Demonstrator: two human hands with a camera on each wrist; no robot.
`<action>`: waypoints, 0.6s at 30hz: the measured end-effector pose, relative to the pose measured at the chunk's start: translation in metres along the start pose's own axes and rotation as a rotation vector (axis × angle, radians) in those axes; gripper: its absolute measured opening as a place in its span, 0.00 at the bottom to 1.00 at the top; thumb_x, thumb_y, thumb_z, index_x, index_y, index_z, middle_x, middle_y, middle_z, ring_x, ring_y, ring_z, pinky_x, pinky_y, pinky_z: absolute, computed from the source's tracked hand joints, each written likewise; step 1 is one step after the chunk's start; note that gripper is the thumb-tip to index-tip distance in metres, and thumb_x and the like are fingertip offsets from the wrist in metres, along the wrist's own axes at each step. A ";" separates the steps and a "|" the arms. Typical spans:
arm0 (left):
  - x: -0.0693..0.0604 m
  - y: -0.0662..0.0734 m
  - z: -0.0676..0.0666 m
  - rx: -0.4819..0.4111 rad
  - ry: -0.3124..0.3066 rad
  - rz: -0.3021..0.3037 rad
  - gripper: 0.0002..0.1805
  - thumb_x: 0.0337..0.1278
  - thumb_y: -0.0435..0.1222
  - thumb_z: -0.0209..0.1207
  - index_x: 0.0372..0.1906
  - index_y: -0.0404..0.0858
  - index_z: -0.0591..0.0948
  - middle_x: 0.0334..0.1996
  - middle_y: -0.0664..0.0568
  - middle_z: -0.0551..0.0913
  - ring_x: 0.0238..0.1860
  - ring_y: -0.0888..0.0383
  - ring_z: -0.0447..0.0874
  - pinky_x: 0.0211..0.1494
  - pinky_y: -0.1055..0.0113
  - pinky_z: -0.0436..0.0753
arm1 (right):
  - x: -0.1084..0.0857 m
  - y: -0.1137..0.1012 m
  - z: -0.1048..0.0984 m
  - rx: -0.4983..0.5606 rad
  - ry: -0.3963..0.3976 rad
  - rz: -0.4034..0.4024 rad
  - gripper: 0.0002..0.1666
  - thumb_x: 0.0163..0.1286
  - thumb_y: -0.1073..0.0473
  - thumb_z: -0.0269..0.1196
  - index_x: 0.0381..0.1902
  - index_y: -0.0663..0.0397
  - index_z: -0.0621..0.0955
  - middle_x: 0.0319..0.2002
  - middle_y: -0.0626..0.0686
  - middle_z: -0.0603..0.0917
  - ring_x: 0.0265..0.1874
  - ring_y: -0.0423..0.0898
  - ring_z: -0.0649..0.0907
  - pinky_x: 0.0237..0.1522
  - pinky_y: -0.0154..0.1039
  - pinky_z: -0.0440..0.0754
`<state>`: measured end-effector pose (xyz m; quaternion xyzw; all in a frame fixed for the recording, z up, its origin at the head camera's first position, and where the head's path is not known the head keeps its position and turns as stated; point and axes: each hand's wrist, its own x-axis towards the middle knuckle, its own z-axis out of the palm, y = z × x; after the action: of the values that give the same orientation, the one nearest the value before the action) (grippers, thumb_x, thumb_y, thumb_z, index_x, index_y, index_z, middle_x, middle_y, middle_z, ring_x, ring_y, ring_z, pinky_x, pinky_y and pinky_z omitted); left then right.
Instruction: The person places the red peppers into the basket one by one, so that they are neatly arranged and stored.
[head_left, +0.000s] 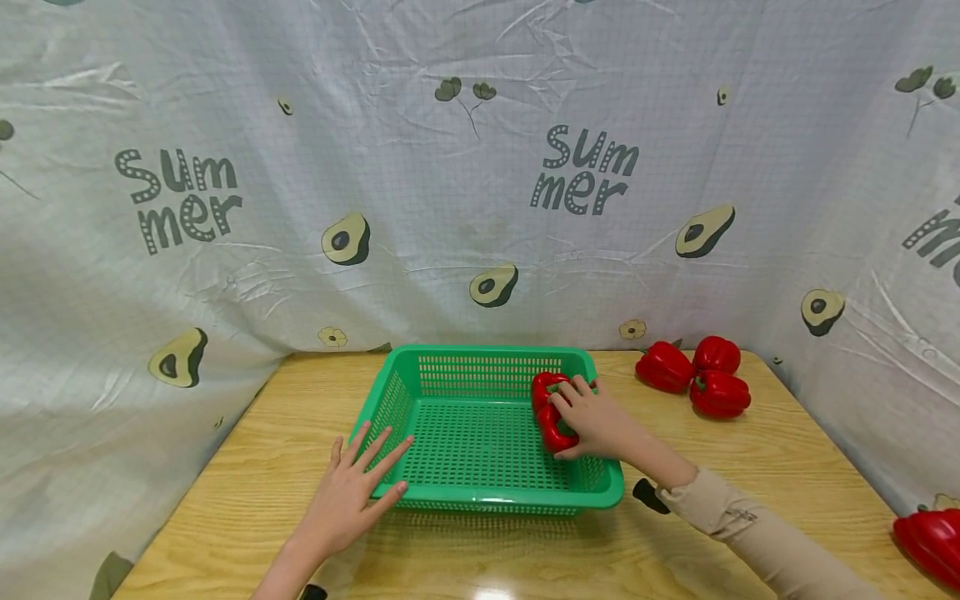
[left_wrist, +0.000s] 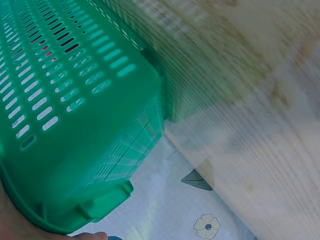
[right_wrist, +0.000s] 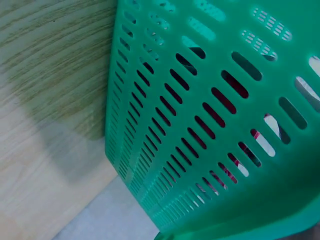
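Observation:
A green plastic basket (head_left: 480, 497) with slotted walls stands on the wooden table. Inside it, against the right wall, red bell peppers (head_left: 542, 400) lie close together; the hand hides part of them, so I cannot tell where one ends. My right hand (head_left: 596, 419) reaches over the right rim and grips a red bell pepper (head_left: 557, 433) with curled fingers. At the basket's left front corner my left hand (head_left: 345, 496) has its fingers spread and straight over the rim. The left wrist view shows part of this hand (left_wrist: 12, 220) beside the basket's rim (left_wrist: 37, 222). Through the slots in the right wrist view, red shows.
Three more red bell peppers (head_left: 718, 393) sit grouped at the table's back right. Another red pepper (head_left: 930, 542) is cut off at the right edge of the head view. A pale curtain (head_left: 420, 183) with avocado prints hangs behind and beside the wooden table (head_left: 247, 467).

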<state>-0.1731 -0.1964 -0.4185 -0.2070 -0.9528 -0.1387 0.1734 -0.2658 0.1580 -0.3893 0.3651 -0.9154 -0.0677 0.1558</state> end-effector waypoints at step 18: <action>-0.001 0.001 -0.001 -0.001 -0.012 -0.011 0.32 0.52 0.50 0.55 0.65 0.59 0.62 0.63 0.46 0.66 0.68 0.39 0.49 0.61 0.35 0.50 | 0.003 -0.002 0.005 0.020 -0.077 -0.022 0.46 0.38 0.29 0.65 0.49 0.54 0.72 0.44 0.54 0.75 0.46 0.54 0.69 0.40 0.53 0.67</action>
<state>-0.1714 -0.1957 -0.4179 -0.2028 -0.9549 -0.1388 0.1666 -0.2680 0.1548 -0.3942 0.3738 -0.9172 -0.0744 0.1160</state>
